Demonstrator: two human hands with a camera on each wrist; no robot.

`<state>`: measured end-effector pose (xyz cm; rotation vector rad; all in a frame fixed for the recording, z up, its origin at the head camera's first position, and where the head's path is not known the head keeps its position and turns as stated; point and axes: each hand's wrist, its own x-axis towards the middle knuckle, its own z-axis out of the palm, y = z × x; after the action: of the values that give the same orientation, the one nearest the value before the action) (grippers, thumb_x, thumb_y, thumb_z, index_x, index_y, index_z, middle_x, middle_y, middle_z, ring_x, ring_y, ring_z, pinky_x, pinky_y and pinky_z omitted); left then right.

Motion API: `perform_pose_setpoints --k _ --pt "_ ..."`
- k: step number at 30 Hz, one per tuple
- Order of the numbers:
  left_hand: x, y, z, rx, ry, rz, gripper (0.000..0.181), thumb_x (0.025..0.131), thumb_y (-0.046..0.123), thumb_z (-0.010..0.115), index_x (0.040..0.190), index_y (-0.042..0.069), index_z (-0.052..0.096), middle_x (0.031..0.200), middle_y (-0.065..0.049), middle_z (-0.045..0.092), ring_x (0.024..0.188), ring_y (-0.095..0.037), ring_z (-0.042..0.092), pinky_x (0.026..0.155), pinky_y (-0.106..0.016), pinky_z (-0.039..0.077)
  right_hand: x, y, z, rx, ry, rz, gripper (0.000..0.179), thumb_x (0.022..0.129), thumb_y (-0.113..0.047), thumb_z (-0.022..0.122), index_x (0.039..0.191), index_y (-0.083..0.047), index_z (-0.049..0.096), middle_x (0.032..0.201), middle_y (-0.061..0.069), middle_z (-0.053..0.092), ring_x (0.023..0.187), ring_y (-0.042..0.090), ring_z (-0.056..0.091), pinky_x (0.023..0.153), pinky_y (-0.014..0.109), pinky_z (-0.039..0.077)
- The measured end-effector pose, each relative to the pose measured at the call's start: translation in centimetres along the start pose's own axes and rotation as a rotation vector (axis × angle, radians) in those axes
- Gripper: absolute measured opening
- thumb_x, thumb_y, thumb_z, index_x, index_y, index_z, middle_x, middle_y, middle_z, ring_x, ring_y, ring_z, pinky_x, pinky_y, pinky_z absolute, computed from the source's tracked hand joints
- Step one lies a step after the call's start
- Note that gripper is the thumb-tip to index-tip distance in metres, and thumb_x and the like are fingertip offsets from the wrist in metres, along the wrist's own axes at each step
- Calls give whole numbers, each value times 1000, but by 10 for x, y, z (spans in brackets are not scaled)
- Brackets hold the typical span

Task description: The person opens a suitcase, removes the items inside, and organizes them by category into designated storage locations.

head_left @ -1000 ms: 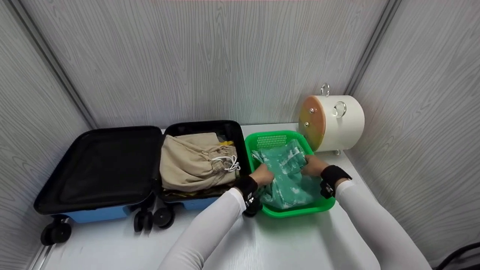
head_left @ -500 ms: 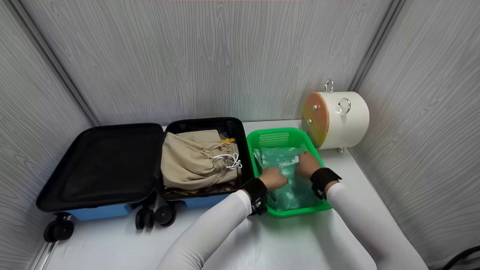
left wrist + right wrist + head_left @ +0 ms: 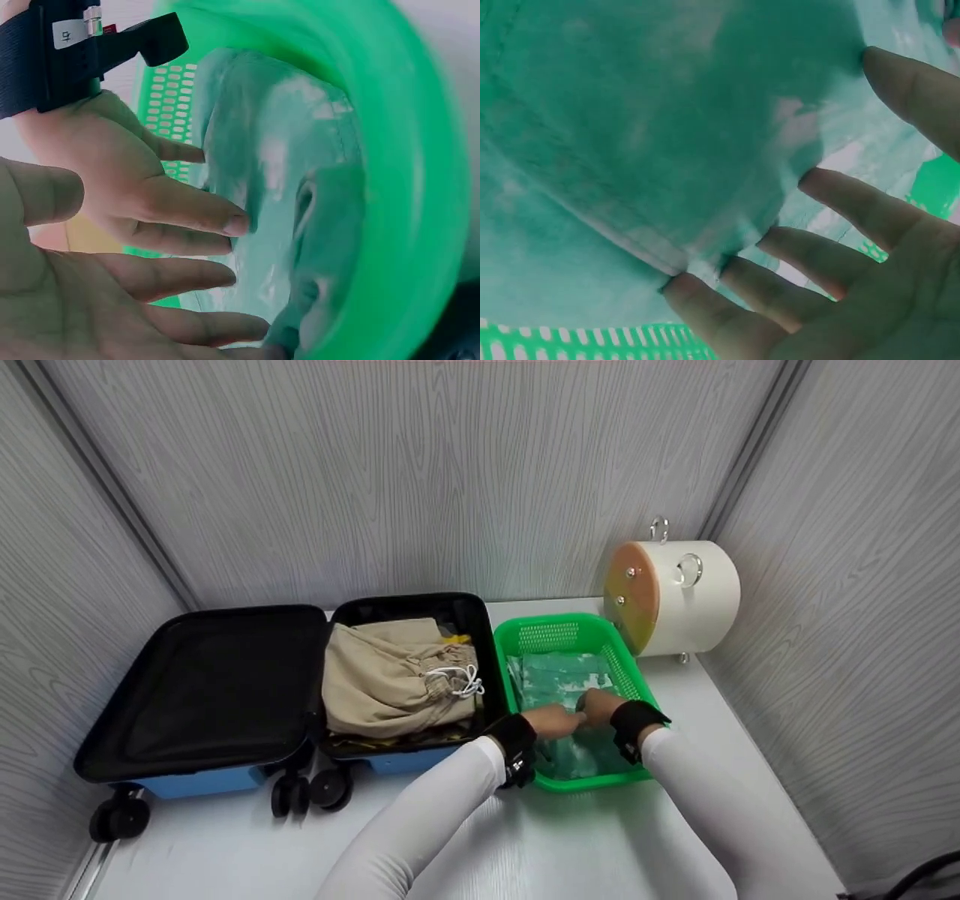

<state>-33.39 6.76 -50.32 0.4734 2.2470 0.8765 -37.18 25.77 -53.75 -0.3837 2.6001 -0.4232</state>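
A green garment with white patches lies folded inside the green plastic basket. Both hands are close together over the front half of it. My left hand reaches in from the left; its fingers are extended along the cloth in the left wrist view. Beside it, my right hand has its fingers straight and spread, and in the right wrist view the fingertips press on the fabric near a stitched edge. Neither hand grips the cloth. Part of the garment is hidden under the hands.
Left of the basket lies a spread suitcase, its black half bare and the other half holding beige drawstring pants. A white cylindrical pot on its side, with an orange face, stands behind the basket at right. Walls enclose the table.
The green garment, raised and bunched between the hands earlier, now lies flatter in the basket. Both hands have come closer together, the right one moving left and nearer, and no longer grip it.
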Motion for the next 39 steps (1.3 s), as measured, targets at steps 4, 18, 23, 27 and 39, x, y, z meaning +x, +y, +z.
perform_pose_setpoints --k 4,18,23,27,39 --pt "-6 -6 -15 -132 133 28 53 113 41 48 127 -6 68 122 -20 69 92 -26 64 88 -36 50 5 -3 -5 108 90 107 60 105 -28 67 148 13 55 151 33 60 138 48 60 114 57 50" --pt "-6 -93 -110 -209 699 113 31 99 30 66 120 7 68 109 -8 72 96 -22 67 89 -39 54 27 -115 -28 944 493 17 81 114 -37 55 172 -2 11 163 30 41 146 45 51 120 55 44" --pt "-22 -132 -153 -162 786 -71 55 90 27 65 140 4 55 135 -18 65 122 -36 65 104 -50 52 40 -156 -21 1035 373 -12 81 111 -33 63 170 3 19 168 31 36 151 45 48 122 53 44" --pt "-79 -136 -175 -128 830 -233 78 88 23 62 156 -6 37 154 -33 46 142 -56 47 115 -64 44 50 -176 -12 977 294 0 86 111 -39 62 170 3 17 176 29 22 157 44 41 125 54 40" --pt "-65 -269 -209 -64 696 -351 75 80 35 73 136 -13 59 140 -34 59 124 -47 59 105 -55 52 68 -193 15 860 182 48 102 106 -50 63 171 7 7 179 30 11 166 45 20 132 53 28"
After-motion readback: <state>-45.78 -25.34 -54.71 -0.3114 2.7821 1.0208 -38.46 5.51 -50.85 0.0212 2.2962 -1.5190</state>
